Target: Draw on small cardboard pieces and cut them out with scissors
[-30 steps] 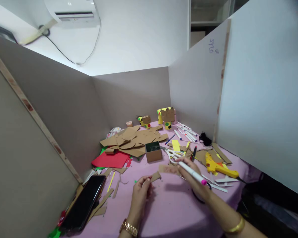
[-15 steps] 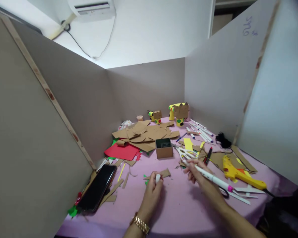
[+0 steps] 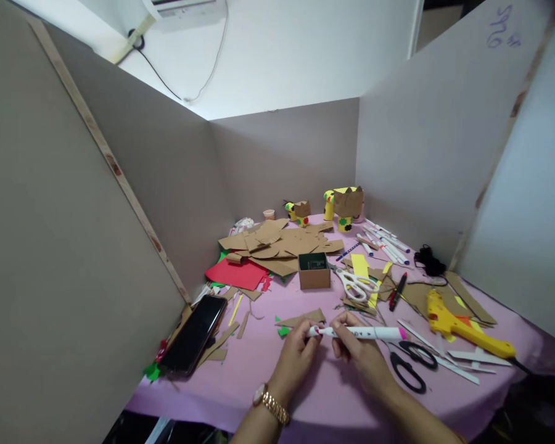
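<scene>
My right hand is closed on a white marker with a pink end, held level and pointing left. My left hand, with a gold watch on its wrist, pinches a small white piece that looks like the marker's cap. The marker's narrow tip meets or nearly meets this cap, and a pink-red spot shows there. Both hands are just above the pink cloth, close together. A cardboard scrap and green paper bits lie just beyond my left hand.
A small open box stands ahead, before a cardboard pile. White-handled scissors, black-handled scissors and a yellow glue gun lie right. A phone and red sheets lie left. Yellow figures stand behind.
My right hand has brought the marker leftward to the cap in my left hand and turned it level. My left hand has moved slightly right. The view has shifted a little.
</scene>
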The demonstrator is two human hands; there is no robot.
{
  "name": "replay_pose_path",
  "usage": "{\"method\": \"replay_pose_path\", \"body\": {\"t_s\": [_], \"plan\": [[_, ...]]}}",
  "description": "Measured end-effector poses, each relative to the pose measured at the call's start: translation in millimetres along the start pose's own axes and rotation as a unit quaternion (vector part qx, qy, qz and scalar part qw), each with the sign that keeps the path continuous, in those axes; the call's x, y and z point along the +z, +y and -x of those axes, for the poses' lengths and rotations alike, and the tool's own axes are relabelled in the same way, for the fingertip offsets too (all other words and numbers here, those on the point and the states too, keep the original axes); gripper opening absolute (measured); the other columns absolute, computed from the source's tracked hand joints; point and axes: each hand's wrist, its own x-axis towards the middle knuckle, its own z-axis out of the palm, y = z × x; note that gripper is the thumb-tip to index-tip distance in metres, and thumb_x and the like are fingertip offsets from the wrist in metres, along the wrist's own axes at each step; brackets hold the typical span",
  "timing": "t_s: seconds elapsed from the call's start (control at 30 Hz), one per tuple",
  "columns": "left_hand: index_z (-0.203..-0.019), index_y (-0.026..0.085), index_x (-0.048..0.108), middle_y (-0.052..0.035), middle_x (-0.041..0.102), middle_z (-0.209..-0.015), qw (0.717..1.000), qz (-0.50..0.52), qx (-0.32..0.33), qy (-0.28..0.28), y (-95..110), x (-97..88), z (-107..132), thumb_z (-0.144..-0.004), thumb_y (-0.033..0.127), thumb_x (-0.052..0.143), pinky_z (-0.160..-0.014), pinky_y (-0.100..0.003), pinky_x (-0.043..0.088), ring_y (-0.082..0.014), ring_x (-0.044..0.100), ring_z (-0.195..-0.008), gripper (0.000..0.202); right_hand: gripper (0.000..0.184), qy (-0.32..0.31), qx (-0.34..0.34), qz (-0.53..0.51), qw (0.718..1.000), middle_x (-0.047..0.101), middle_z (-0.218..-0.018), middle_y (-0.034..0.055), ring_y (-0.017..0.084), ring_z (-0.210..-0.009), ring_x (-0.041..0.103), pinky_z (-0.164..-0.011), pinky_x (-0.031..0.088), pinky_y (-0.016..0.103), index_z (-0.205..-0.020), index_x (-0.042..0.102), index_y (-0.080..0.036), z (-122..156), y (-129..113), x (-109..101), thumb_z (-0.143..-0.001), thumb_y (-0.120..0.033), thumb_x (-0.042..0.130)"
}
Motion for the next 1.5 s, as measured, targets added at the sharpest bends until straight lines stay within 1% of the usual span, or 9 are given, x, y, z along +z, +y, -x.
{"method": "replay_pose_path", "body": {"t_s": [0.27, 0.47, 0.77, 0.97, 1.07, 1.2, 1.3, 1.37, 1.5], "plan": [[-0.096, 0.019, 0.059, -0.0037, 0.066, -0.09, 0.996, -0.082, 0.026, -0.027, 4.6, 1.2, 5.4, -0.083, 0.013, 0.046, -0.076, -0.025, 0.041, -0.0186, 0.058, -0.084, 0.019, 0.031, 0.007, 0.005, 0.039, 0.999, 0.045, -0.046, -0.008, 0.011, -0.042, 0.037, -0.042, 0.031, 0.022, -0.065, 0.048, -0.023, 7.9, 6.9, -2.4, -0.085, -0.047, 0.052], [-0.092, 0.02, 0.055, -0.0055, 0.065, -0.082, 0.985, -0.168, 0.021, -0.01, 5.1, 7.0, 10.1, -0.09, 0.026, 0.04, -0.066, -0.028, 0.04, -0.0204, 0.058, -0.074, 0.016, 0.034, 0.084, -0.038, 0.062, 0.994, 0.063, -0.084, 0.0018, 0.018, -0.067, 0.056, -0.058, 0.047, 0.027, -0.1, 0.053, -0.024, 6.6, 21.6, -1.9, -0.079, -0.05, 0.058], [-0.111, 0.012, 0.048, -0.0144, 0.068, -0.088, 0.954, -0.286, 0.037, -0.078, 6.7, 10.4, 17.6, -0.085, 0.019, 0.04, -0.06, -0.033, 0.04, -0.0271, 0.063, -0.072, 0.028, 0.03, 0.048, -0.038, 0.123, 0.991, 0.071, -0.089, 0.006, 0.024, -0.077, 0.066, -0.067, 0.052, 0.031, -0.096, 0.063, -0.023, 9.3, 38.2, -5.3, -0.072, -0.04, 0.068], [-0.121, 0.014, 0.041, -0.0143, 0.065, -0.106, 0.951, -0.291, 0.048, -0.092, 11.0, 11.3, 21.4, -0.083, 0.019, 0.048, -0.072, -0.034, 0.046, -0.026, 0.064, -0.086, 0.04, 0.032, 0.073, -0.04, 0.092, 0.992, 0.07, -0.09, 0.0062, 0.026, -0.081, 0.067, -0.07, 0.054, 0.033, -0.095, 0.06, -0.022, 2.1, 42.6, -9.5, -0.07, -0.041, 0.067], [-0.125, 0.016, 0.039, -0.0131, 0.061, -0.114, 0.948, -0.312, 0.034, -0.044, 12.2, -14.7, 18.6, -0.077, 0.031, 0.062, -0.081, -0.033, 0.047, -0.0254, 0.061, -0.097, 0.055, 0.033, 0.123, -0.041, 0.105, 0.986, 0.069, -0.09, 0.0065, 0.025, -0.077, 0.065, -0.065, 0.054, 0.033, -0.093, 0.061, -0.022, 0.5, 39.0, -16.0, -0.067, -0.042, 0.068], [-0.129, 0.011, 0.035, -0.022, 0.044, -0.134, 0.889, -0.414, -0.094, 0.171, 4.4, -95.1, 19.7, -0.085, 0.029, 0.048, -0.103, -0.044, 0.029, -0.0317, 0.038, -0.126, 0.049, 0.038, 0.133, 0.004, 0.135, 0.982, 0.07, -0.082, 0.0061, 0.026, -0.07, 0.066, -0.062, 0.055, 0.035, -0.095, 0.063, -0.025, 2.4, 35.1, -24.0, -0.067, -0.05, 0.067], [-0.129, 0.009, 0.036, -0.0253, 0.043, -0.132, 0.836, -0.452, -0.19, 0.246, -9.0, -152.0, 29.2, -0.078, 0.025, 0.055, -0.098, -0.054, 0.026, -0.0407, 0.038, -0.123, 0.057, 0.037, 0.122, 0.026, 0.135, 0.983, 0.071, -0.086, 0.0072, 0.028, -0.076, 0.067, -0.068, 0.055, 0.038, -0.094, 0.063, -0.028, 2.6, 39.1, -24.9, -0.067, -0.053, 0.065], [-0.127, 0.01, 0.04, -0.0228, 0.053, -0.122, 0.821, -0.456, -0.234, 0.252, -18.5, -172.1, 36.7, -0.069, 0.023, 0.063, -0.093, -0.053, 0.03, -0.0412, 0.047, -0.113, 0.063, 0.039, 0.108, 0.033, 0.133, 0.985, 0.072, -0.092, 0.0076, 0.03, -0.083, 0.067, -0.071, 0.055, 0.038, -0.094, 0.063, -0.029, 1.2, 44.0, -24.8, -0.065, -0.054, 0.066], [-0.127, 0.012, 0.043, -0.0186, 0.058, -0.113, 0.826, -0.434, -0.248, 0.26, -28.7, -181.9, 44.1, -0.065, 0.022, 0.066, -0.093, -0.048, 0.032, -0.0389, 0.049, -0.111, 0.067, 0.04, 0.1, 0.021, 0.146, 0.984, 0.073, -0.093, 0.0081, 0.033, -0.086, 0.067, -0.071, 0.055, 0.042, -0.092, 0.066, -0.028, -2.3, 50.9, -27.4, -0.061, -0.054, 0.069]]}}
